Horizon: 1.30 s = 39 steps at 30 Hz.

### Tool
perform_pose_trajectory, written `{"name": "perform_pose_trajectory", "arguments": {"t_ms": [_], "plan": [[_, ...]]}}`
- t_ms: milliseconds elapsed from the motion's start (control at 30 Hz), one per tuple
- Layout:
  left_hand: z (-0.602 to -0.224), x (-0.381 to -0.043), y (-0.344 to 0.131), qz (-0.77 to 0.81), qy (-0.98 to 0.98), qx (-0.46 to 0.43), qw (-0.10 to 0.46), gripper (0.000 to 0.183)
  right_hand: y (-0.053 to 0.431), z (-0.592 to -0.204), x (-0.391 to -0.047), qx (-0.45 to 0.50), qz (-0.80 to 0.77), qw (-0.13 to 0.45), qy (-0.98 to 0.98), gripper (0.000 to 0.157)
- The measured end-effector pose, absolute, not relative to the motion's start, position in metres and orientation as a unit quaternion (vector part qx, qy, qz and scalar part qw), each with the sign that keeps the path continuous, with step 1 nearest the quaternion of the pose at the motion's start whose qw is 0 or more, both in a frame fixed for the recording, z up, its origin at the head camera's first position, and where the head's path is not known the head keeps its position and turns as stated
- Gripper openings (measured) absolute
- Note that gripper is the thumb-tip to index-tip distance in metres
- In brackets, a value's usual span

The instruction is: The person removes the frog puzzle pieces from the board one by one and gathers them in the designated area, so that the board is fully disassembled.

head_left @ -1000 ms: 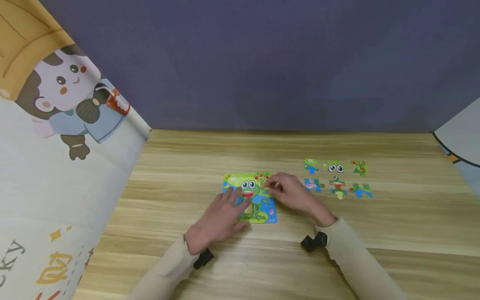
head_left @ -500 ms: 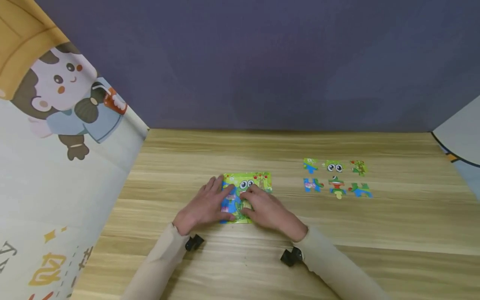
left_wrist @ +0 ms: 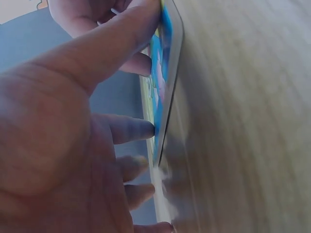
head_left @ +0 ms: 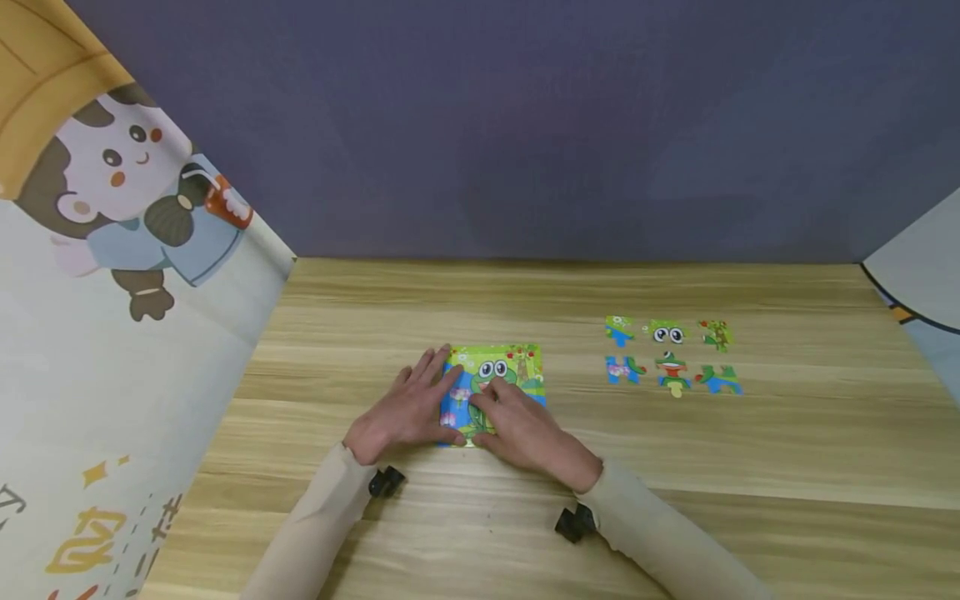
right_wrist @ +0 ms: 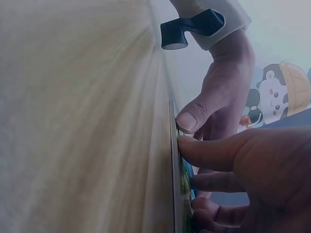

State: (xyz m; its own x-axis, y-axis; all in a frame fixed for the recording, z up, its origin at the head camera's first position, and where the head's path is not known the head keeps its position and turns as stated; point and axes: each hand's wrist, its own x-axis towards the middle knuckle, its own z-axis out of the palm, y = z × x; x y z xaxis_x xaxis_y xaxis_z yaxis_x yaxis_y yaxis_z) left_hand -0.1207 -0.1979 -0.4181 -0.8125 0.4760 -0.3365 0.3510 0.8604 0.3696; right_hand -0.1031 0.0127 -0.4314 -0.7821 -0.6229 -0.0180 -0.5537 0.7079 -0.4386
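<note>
A square frog picture puzzle (head_left: 531, 367) lies flat on the wooden table. Across its left side my left hand (head_left: 408, 408) rests with spread fingers, thumb near the bottom edge. My right hand (head_left: 525, 425) touches the frog's middle with its fingertips, covering the lower right of the picture. In the left wrist view, fingertips of the left hand (left_wrist: 63, 131) meet the rounded edge of the puzzle (left_wrist: 167, 73). The right wrist view has the right thumb (right_wrist: 209, 153) on the puzzle's surface, close beside the left thumb (right_wrist: 194, 116).
To the right, several loose frog puzzle pieces lie in two rows, among them an eyes piece (head_left: 667, 333) and a red mouth piece (head_left: 673, 371). Behind the wooden table (head_left: 795, 333) rises a dark blue panel (head_left: 570, 133). A cartoon-printed sheet (head_left: 135, 375) borders the left side.
Both hands have shifted left over the puzzle. The left hand went from the frog's body to the left edge, the right from the upper right corner to the middle. Loose pieces keep their arrangement.
</note>
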Motion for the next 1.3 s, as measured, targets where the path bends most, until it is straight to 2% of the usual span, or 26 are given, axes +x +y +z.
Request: {"name": "perform_pose_trajectory", "arguments": {"t_ms": [333,800,1300], "plan": [[-0.42,-0.123,-0.198,0.142,0.939,0.226,0.216,0.109,0.01,-0.433,-0.105,-0.303,-0.218,0.102,0.922,0.058],[-0.422,-0.123,-0.2,0.135,0.94,0.233,0.21,0.099,-0.001,-0.432,-0.109,-0.251,-0.222,0.147,0.931,0.058],[-0.419,-0.121,-0.199,0.141,0.938,0.231,0.216,0.097,-0.007,-0.429,-0.113,-0.218,-0.258,0.177,0.924,0.051]]}}
